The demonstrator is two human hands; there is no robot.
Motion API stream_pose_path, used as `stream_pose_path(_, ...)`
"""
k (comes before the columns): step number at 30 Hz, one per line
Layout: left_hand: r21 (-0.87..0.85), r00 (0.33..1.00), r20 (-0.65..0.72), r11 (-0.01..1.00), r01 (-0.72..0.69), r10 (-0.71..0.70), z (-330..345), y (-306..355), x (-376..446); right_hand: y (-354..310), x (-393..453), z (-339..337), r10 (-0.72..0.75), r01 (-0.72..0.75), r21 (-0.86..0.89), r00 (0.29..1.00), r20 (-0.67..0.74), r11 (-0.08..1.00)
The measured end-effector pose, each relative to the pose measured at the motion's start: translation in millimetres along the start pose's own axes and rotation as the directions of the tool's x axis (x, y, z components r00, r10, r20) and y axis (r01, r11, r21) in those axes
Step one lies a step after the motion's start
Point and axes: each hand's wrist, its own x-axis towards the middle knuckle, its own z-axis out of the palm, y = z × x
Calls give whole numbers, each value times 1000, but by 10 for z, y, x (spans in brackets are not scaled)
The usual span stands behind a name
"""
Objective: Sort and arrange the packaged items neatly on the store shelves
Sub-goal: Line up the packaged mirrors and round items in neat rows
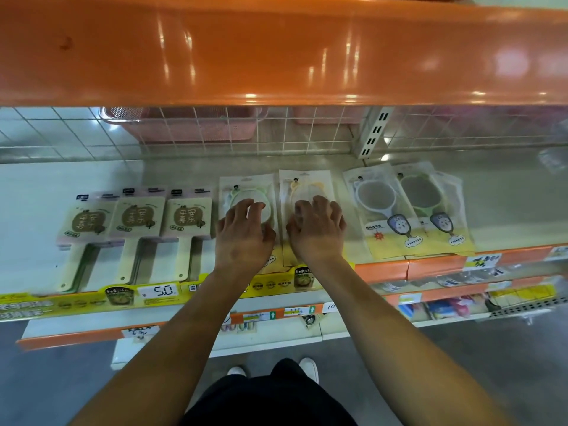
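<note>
Packaged hand mirrors (pixel 381 207) flat, side by side on shelf (pixel 507 192)

- An orange upper shelf (pixel 276 56) is seen glossy with white reflections.
- Pink cutting boards (pixel 138 216) are marked with brown labels.
- A green-rimmed mirror pack (pixel 430 207) is backed in yellow.
- Pink baskets (pixel 184 127) are glimpsed behind a white wire grid (pixel 307 133).
- Yellow price strips (pixel 92 299) are printed in black.

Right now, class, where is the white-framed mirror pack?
On the shelf, right of the right hand, beside the green-framed mirror pack.
</note>
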Motion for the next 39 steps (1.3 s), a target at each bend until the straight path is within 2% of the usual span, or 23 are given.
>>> stream_pose_path(23, -9, 999, 33, 1000, -7, 7, -6, -11, -5, 19, -4, -21, -64, 62, 44, 996, 60, 997)
stream_pose_path(28, 25, 999, 38, 1000, -18, 17, 12, 75, 47, 82, 95, -147, -61, 45, 153, 993, 104, 987)
stream_pose_path(33, 5, 997, 43, 998, -61, 61, 87, 365, 151, 283, 108, -333, -51, 58, 160, 997, -51, 985)
stream_pose_path(39, -45, 992, 62, 993, -111, 114, 250, 802, 259, 697, 140, -557, 58, -46, 134, 995, -86, 990)
